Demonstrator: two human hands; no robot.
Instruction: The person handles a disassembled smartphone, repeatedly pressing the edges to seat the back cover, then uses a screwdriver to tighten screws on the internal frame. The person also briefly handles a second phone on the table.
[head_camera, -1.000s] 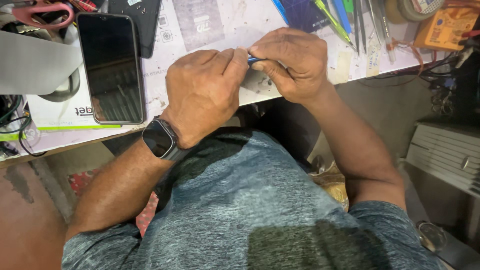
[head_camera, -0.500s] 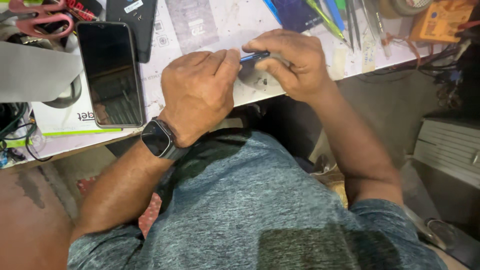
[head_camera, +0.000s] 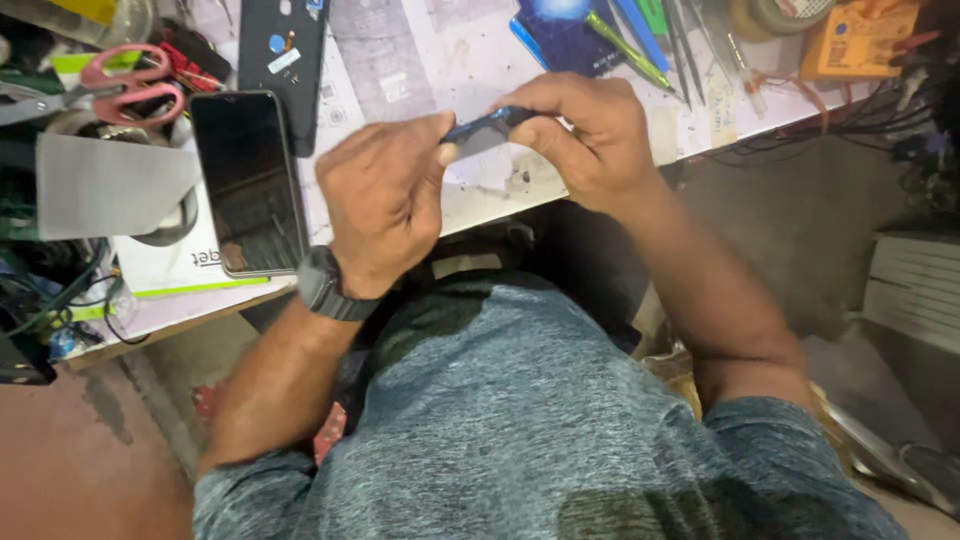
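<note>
Left of the hands, pink-handled scissors (head_camera: 130, 88) and a dark phone (head_camera: 248, 182) are laid on the tabletop (head_camera: 480, 190). A small dark blue part (head_camera: 487, 125) is pinched between the closed left hand (head_camera: 385, 200) and right hand (head_camera: 590, 135), just above the tabletop edge. Screwdrivers (head_camera: 640, 40) are seen beyond the right hand.

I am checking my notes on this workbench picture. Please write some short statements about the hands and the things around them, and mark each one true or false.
1. Both hands hold one small dark blue part between them. True.
2. The left hand has a dark watch on its wrist. True.
3. The phone with the dark screen is in the right hand. False: it lies on the bench, left of the left hand, untouched.
4. The pink-handled scissors lie beside the right hand. False: they lie far left, beyond the phone.
5. A green-handled tool lies on the bench above the right hand. True.
</note>
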